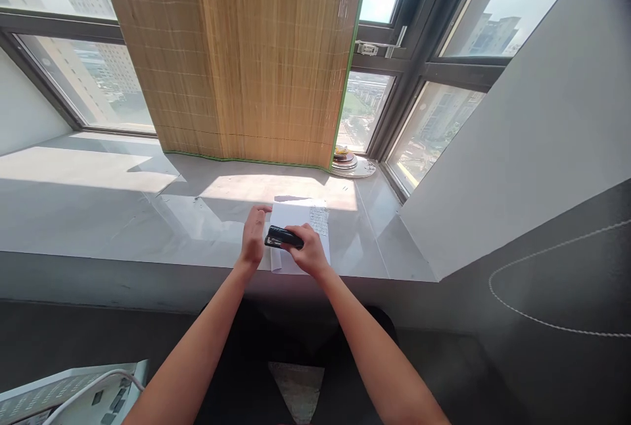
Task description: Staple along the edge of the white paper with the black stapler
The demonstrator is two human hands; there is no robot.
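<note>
A black stapler (282,236) is gripped in my right hand (310,251), its front end pointing left over the left side of some white paper sheets (290,213). The sheets lie on the windowsill, and the right part of them carries dark handwriting or print too small to read. At the paper's left edge stands my left hand (253,238), on its side with the fingers stretched forward and holding nothing. Whether the stapler's jaws are around the paper edge cannot be made out.
The pale tiled windowsill (98,221) ends at a front edge close to my wrists. A bamboo blind (256,64) hangs down behind the paper. Stacked plates (352,165) sit in the right corner. A white appliance (113,399) stands at lower left, and a white cord (517,310) hangs at right.
</note>
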